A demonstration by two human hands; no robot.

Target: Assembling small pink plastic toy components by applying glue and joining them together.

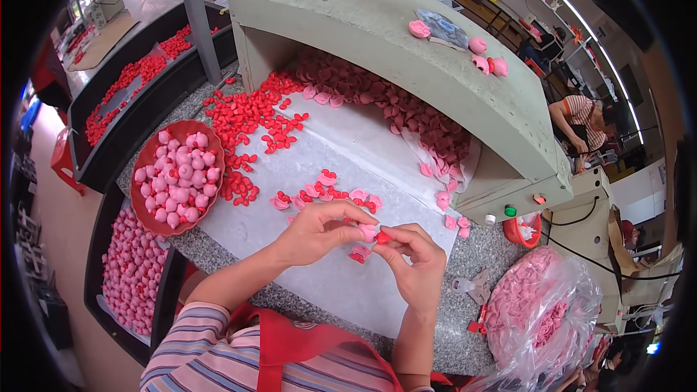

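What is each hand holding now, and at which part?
The left hand pinches a small pink piece at its side; the right hand pinches a small red piece by its end.

Two bare forearms entering from the lower edge, uncovered from elbow to wrist. Left hand (312, 232) and right hand (414, 261) without gloves, rings or watch; fingers (348, 223) bare, nails short and unpainted as far as can be told. Short-sleeved top in horizontal stripes of pink, pale lilac and grey-blue, sleeve ending at the upper arm. Over the chest, a red apron with a broad strap running up toward the shoulder and a bib with a curved upper edge.
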